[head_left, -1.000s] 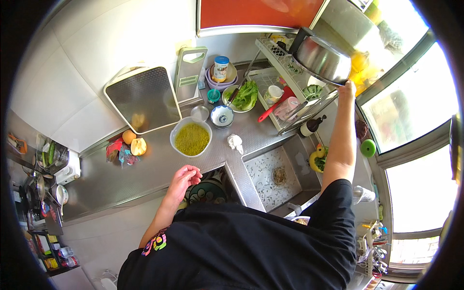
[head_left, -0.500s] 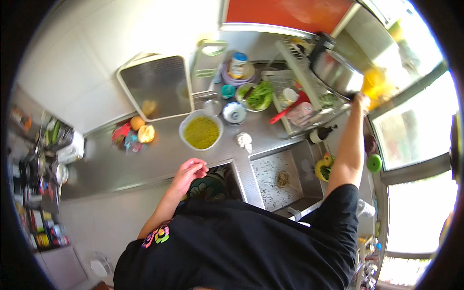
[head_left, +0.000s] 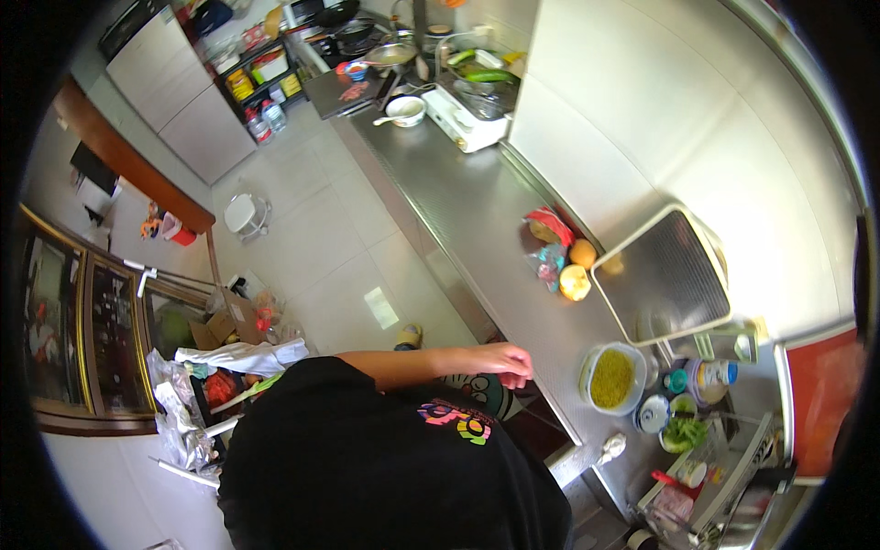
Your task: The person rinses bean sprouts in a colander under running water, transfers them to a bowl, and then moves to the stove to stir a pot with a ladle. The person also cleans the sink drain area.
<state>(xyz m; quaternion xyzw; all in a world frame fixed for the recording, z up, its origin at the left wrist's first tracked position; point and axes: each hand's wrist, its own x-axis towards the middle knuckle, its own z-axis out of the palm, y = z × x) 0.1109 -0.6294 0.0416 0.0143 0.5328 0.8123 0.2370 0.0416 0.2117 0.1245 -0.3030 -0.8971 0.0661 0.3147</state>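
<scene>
My left hand (head_left: 506, 363) hangs in front of the steel counter's edge, its fingers loosely bent and nothing visible in them. Nearest to it on the counter is a clear square tub (head_left: 612, 378) of small green beans. A crumpled white piece (head_left: 612, 447), perhaps a cloth or tissue, lies beside the tub. Close by stand a blue-and-white bowl (head_left: 652, 414) and a bowl of leafy greens (head_left: 684, 433). My right hand is out of view.
A bag and two round orange-yellow fruits (head_left: 578, 268) lie by a leaning framed tray (head_left: 665, 275). Farther along the counter (head_left: 431, 192) are a white appliance (head_left: 463, 119) and a bowl with a spoon (head_left: 404, 112). A white stool (head_left: 246, 215) stands on the floor.
My view has swung left, bringing the floor and far counter into sight. My right hand, earlier at a metal pot on the rack, has left the picture. My left hand still hangs by the counter.
</scene>
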